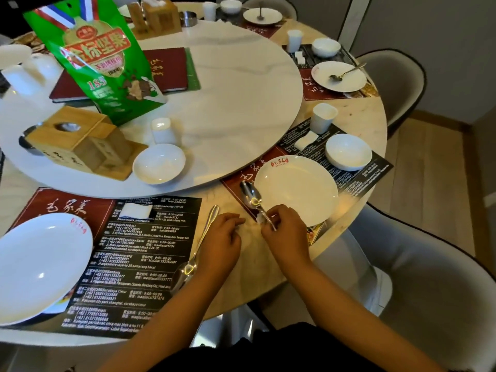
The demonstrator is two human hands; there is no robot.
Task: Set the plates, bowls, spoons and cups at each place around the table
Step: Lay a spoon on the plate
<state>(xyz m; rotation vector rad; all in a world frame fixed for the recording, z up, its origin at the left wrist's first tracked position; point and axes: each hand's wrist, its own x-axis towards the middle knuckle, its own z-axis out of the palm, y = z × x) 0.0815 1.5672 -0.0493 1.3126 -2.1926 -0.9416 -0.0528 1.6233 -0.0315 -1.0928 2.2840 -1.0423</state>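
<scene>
My right hand (pixel 284 232) pinches the handle of a steel spoon (pixel 251 196) whose bowl lies at the left rim of a white plate (pixel 298 189) on the near-right placemat. My left hand (pixel 222 237) grips the middle of a second spoon (pixel 192 253) lying across the edge of the near-left placemat, where a large white plate (pixel 40 267) sits. A white bowl (pixel 348 151) and a white cup (pixel 323 118) stand behind the right plate. Another bowl (pixel 159 167) and cup (pixel 162 131) stand on the turntable (pixel 228 103).
A green snack bag (pixel 99 57), wooden boxes (pixel 80 143), and a red menu (pixel 166 68) stand on the turntable. Two farther places on the right hold plates with spoons, bowls and cups. Grey chairs (pixel 429 291) ring the table's right side.
</scene>
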